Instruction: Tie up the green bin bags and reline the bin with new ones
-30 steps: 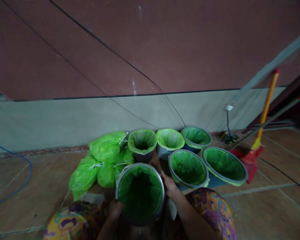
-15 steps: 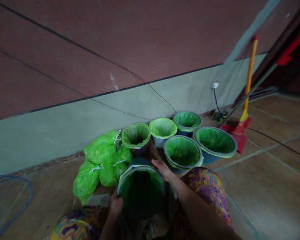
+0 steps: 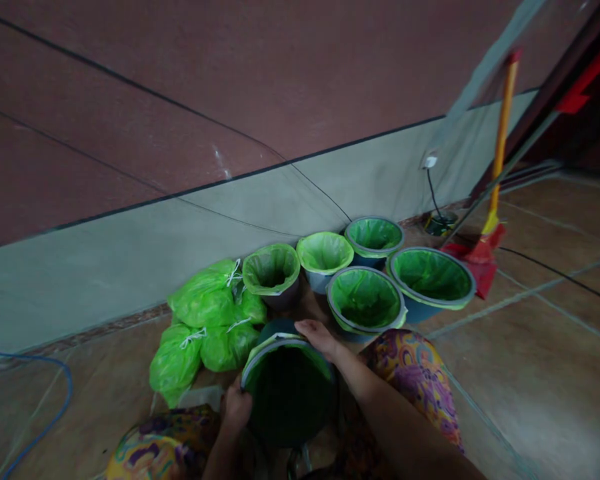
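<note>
A dark bin (image 3: 287, 390) lined with a green bag stands between my knees, tilted towards me. My left hand (image 3: 236, 408) is closed on its near left rim. My right hand (image 3: 317, 337) rests over the far right rim, fingers curled on the liner edge. Beyond it stand several more bins with green liners: a brown one (image 3: 271, 273), a grey one (image 3: 324, 257), and three blue ones (image 3: 365, 300) (image 3: 374, 239) (image 3: 431, 280).
Tied green bags (image 3: 205, 313) are heaped to the left against the wall. A red broom (image 3: 485, 253) with a yellow handle leans at the right near a cable and socket (image 3: 430, 163). A blue cord (image 3: 45, 400) lies on the tiled floor at the left.
The view swung left and tilted. The bin tipped towards me, and my right hand slid from the bin's right side up onto its far rim.
</note>
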Demonstrator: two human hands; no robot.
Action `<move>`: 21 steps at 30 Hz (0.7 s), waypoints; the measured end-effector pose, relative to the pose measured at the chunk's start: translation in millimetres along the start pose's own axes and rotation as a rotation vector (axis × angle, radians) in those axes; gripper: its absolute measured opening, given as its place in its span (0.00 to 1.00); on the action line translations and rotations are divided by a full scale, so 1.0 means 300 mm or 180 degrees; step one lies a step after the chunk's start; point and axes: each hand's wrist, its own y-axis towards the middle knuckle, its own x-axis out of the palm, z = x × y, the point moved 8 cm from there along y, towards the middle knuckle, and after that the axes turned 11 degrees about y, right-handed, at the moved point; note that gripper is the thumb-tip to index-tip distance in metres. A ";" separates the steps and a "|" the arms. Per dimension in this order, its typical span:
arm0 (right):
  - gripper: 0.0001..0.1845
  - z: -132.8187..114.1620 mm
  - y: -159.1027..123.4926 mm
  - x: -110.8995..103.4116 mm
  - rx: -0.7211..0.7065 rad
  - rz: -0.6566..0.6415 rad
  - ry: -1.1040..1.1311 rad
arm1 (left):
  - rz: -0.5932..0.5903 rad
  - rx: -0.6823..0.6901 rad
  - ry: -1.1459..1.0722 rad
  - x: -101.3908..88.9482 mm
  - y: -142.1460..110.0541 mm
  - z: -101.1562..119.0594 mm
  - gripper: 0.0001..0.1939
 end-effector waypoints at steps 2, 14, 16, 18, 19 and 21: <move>0.22 -0.016 -0.014 0.051 -0.0077 -0.0400 -0.0254 | -0.0133 0.0073 0.0091 0.002 -0.003 0.020 0.25; 0.16 0.038 -0.006 -0.022 -0.0446 0.0059 -0.2757 | -0.0118 0.0066 0.0733 0.023 -0.006 0.105 0.36; 0.14 0.041 0.002 -0.075 -0.0320 0.0385 -0.2713 | -0.0156 -0.0047 0.0491 0.058 -0.017 0.071 0.37; 0.13 0.051 0.002 -0.125 -0.0172 0.0726 -0.2639 | -0.0195 -0.0140 0.0276 0.096 -0.034 0.039 0.34; 0.13 0.057 -0.001 -0.145 -0.0107 0.0871 -0.2606 | -0.0206 -0.0181 0.0216 0.112 -0.043 0.027 0.31; 0.12 0.072 -0.007 -0.173 0.0041 0.1087 -0.2602 | -0.0241 -0.0266 0.0196 0.138 -0.054 0.013 0.20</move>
